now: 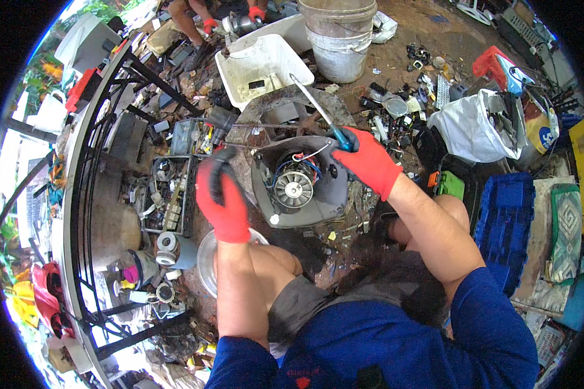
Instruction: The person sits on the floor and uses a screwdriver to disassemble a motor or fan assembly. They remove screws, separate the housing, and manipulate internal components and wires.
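Littered ground (415, 35) — grey housing (329, 193), silver finned motor (294, 189)

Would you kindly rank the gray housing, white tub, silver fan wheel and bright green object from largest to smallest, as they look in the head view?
1. Gray housing and white tub: too alike to rank, and the tub lies farther off.
2. Silver fan wheel
3. Bright green object

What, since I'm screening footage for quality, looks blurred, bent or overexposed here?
Head view: the left hand is smeared as if by motion, the right hand sharper; head view: the rack's pale edge bows, corners go black; head view: bright light washes out parts of the left rim.
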Demonstrator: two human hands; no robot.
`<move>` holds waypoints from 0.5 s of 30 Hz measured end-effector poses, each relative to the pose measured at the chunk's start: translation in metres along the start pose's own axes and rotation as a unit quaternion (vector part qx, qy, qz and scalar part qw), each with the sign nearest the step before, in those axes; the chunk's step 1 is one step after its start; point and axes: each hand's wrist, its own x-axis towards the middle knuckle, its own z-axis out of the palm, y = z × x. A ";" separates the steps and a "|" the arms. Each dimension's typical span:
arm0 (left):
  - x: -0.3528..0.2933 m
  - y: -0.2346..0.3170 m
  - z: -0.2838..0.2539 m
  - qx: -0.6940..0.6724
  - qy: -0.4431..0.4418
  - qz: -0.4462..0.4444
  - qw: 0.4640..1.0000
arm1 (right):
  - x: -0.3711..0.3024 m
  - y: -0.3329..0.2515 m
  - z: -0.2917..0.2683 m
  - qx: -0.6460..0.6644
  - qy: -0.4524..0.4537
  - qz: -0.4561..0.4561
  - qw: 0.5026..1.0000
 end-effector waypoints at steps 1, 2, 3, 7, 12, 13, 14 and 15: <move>0.004 0.000 0.000 -0.065 0.043 -0.079 0.994 | -0.002 0.004 -0.001 0.004 0.007 0.006 1.000; 0.006 -0.004 0.001 -0.037 -0.025 -0.093 0.995 | -0.003 0.005 0.000 0.008 0.010 0.009 1.000; 0.009 -0.012 0.003 -0.007 -0.089 -0.108 0.990 | -0.001 0.003 0.000 0.004 -0.026 0.017 1.000; -0.008 -0.034 0.015 0.008 -0.189 -0.250 0.950 | 0.000 0.019 0.004 0.038 0.013 0.024 0.999; 0.002 -0.018 0.024 -0.014 -0.199 -0.276 0.940 | 0.004 0.025 -0.002 0.021 0.029 0.005 0.999; 0.003 -0.015 0.026 -0.027 -0.203 -0.281 0.938 | 0.003 0.030 -0.004 0.025 0.032 0.007 0.999; 0.003 -0.018 0.026 -0.040 -0.209 -0.252 0.944 | 0.004 0.029 -0.003 0.034 0.032 0.004 0.999; 0.001 -0.024 0.025 -0.051 -0.214 -0.221 0.950 | 0.005 0.025 -0.001 0.019 0.034 0.009 0.999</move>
